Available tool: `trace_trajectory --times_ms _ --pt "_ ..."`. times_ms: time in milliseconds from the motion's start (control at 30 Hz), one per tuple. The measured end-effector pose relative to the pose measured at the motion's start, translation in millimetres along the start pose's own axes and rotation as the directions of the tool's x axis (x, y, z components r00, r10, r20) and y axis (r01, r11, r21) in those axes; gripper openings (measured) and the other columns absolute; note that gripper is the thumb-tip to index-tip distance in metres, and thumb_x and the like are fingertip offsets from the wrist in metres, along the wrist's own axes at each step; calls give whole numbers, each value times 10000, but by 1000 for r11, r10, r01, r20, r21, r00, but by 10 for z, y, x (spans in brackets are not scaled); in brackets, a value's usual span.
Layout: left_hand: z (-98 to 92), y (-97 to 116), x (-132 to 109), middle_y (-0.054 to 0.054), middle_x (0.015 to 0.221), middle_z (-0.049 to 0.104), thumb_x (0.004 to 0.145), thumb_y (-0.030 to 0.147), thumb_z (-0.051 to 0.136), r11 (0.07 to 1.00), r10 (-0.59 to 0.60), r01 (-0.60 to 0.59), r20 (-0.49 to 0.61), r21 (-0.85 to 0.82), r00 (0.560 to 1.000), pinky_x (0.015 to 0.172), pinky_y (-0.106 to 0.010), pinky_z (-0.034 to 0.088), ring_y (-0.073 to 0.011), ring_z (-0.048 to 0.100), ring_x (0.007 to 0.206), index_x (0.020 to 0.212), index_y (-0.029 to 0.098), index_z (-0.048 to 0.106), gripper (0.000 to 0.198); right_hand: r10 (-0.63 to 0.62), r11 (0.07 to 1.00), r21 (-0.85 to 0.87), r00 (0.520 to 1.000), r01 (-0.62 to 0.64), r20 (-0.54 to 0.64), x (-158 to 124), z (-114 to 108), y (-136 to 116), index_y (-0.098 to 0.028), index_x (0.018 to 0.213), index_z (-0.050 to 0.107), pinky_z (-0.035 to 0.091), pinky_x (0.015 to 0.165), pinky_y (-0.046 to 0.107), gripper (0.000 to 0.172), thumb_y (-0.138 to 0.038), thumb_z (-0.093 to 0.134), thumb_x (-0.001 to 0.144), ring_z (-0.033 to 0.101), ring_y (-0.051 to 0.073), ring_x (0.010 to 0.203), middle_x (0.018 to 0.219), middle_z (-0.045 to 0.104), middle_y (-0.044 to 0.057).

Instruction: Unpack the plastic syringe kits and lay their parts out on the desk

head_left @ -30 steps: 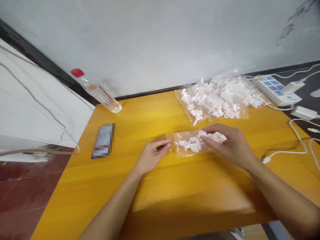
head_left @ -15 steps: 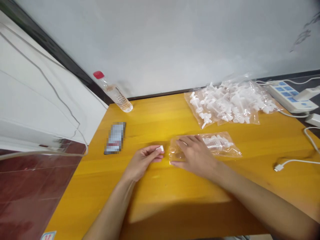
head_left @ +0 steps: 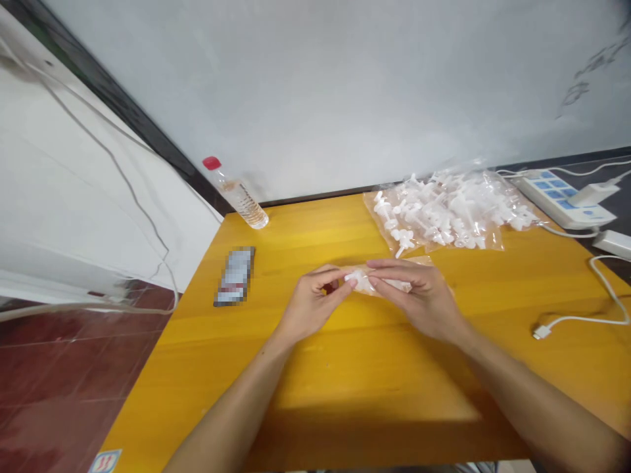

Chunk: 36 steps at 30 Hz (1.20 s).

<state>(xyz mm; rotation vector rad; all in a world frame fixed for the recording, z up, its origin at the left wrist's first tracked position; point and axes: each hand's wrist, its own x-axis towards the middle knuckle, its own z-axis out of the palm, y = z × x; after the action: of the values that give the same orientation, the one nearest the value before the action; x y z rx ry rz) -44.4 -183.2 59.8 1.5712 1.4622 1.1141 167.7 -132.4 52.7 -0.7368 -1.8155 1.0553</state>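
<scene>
My left hand and my right hand meet over a small clear plastic bag holding white plastic parts, in the middle of the yellow wooden table. Both hands have their fingers closed on the bag's left end. My right hand covers most of the bag. Behind it, at the far edge of the table, lies a larger clear bag full of the same white plastic parts.
A clear water bottle with a red cap leans at the table's back left corner. A small dark packet lies left of my hands. A white power strip and white cables sit at the right.
My right hand moved from flat on the small bag to gripping its left end, and my left hand came right to meet it. The bag is now bunched between both hands.
</scene>
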Motion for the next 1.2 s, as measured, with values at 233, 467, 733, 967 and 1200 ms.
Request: trace_trajectory --times_ms 233,467,733,967,1200 --pt "-48 451 226 -22 838 730 1011 394 601 921 237 -198 -81 335 968 721 -269 452 -150 591 731 959 196 794 281 72 961 267 997 -67 -6 209 -259 -263 -281 927 833 575 1056 392 137 -396 790 866 742 199 1102 1162 783 29" --pt "-222 905 378 -38 1009 785 1025 432 568 833 374 -284 -105 475 921 790 -264 484 -158 652 838 1005 203 772 307 124 903 414 992 -114 3 353 -365 -204 -284 953 829 523 1119 428 177 -430 805 856 658 229 1291 1319 725 37" --pt "-371 1166 458 -32 946 801 987 547 596 878 220 -163 -77 450 972 763 -240 505 -172 698 840 1016 201 795 400 130 781 613 991 -116 21 429 -403 -49 -309 960 822 531 1102 401 143 -400 823 851 697 203 1219 1346 713 25" --pt "-297 1334 445 -28 879 791 991 511 574 886 139 -157 73 436 988 681 -223 514 -163 691 791 938 189 786 389 176 651 749 984 -125 11 511 -368 -62 -275 903 788 560 1043 396 231 -438 881 768 736 201 1108 1263 751 26" --pt "-232 1428 461 9 846 799 1002 454 592 816 137 -169 99 553 986 648 -215 496 -139 699 723 988 227 789 300 150 696 715 987 -67 -54 543 -313 -38 -266 932 763 570 998 345 237 -457 840 815 725 178 1083 1180 774 21"
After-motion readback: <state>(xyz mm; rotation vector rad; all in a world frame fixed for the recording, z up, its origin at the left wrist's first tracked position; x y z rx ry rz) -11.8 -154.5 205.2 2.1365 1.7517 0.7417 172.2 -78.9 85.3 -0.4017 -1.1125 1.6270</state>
